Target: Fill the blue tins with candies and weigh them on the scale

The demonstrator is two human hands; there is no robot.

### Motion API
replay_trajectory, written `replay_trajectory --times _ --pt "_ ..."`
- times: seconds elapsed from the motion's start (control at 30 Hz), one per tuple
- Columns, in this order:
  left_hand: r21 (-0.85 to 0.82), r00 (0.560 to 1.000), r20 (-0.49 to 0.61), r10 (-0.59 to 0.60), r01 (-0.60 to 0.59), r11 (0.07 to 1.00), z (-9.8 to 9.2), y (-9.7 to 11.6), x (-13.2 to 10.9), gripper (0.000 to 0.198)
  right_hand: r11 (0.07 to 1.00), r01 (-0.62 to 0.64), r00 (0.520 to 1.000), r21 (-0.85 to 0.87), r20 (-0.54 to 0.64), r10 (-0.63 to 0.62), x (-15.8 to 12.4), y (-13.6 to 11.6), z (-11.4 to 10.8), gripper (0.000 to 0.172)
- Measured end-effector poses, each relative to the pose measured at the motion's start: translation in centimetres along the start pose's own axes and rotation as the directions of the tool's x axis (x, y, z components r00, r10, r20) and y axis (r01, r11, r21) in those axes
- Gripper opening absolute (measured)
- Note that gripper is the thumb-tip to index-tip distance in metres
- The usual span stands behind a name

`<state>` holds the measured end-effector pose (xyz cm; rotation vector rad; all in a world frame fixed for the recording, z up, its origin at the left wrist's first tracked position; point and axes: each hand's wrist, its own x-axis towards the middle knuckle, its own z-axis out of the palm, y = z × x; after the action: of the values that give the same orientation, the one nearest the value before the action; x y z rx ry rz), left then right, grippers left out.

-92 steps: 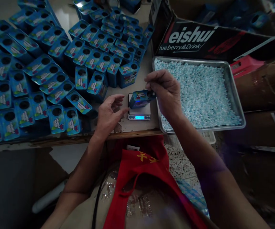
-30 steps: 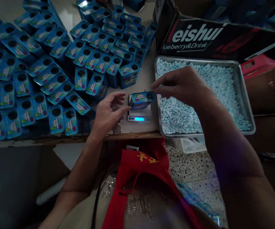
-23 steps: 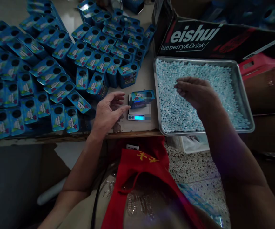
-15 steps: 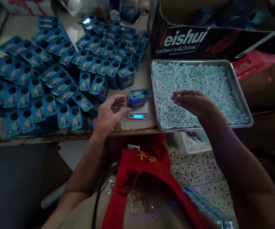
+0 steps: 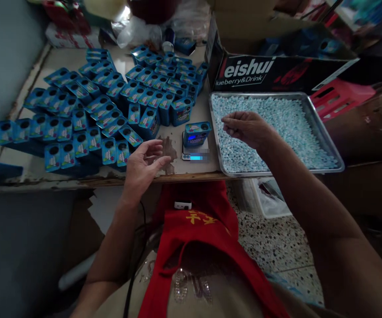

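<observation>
A blue tin [image 5: 196, 133] with a round hole in its lid stands on a small digital scale [image 5: 196, 154] at the table's front edge. My left hand [image 5: 142, 165] rests on the table just left of the scale, fingers apart and empty. My right hand [image 5: 246, 128] hovers over the left part of a metal tray [image 5: 323, 132] of pale blue candies [image 5: 283, 119], its fingertips pinched together, seemingly on small candies I cannot make out. It is a short way right of the tin.
Several identical blue tins [image 5: 111, 106] are stacked over the left and middle of the table [image 5: 25, 170]. A black cardboard box [image 5: 277, 73] stands behind the tray. A red stool [image 5: 339, 95] is at the right. Bags and clutter line the back wall.
My right hand left the tin, dipped into the candy tray, and came back toward the tin with fingers pinched. My left hand drew slightly away from the scale. The view tilted up.
</observation>
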<state>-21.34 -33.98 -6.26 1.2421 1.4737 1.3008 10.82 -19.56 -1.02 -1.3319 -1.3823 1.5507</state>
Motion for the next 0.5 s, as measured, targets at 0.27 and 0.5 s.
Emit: replay_trajectory --times 0.27,0.5 --pt "0.025 0.999 0.042 0.007 -0.008 1.000 0.1 -0.7 0.0 0.053 0.919 0.191 0.976 -0.345 -0.037 -0.217 2.3 -1.0 4.6 0.018" --pt "0.459 0.969 0.046 0.244 -0.237 0.856 7.9 2.5 4.8 0.050 0.976 0.103 0.994 -0.190 -0.008 -0.106 1.8 -0.9 3.9 0.044"
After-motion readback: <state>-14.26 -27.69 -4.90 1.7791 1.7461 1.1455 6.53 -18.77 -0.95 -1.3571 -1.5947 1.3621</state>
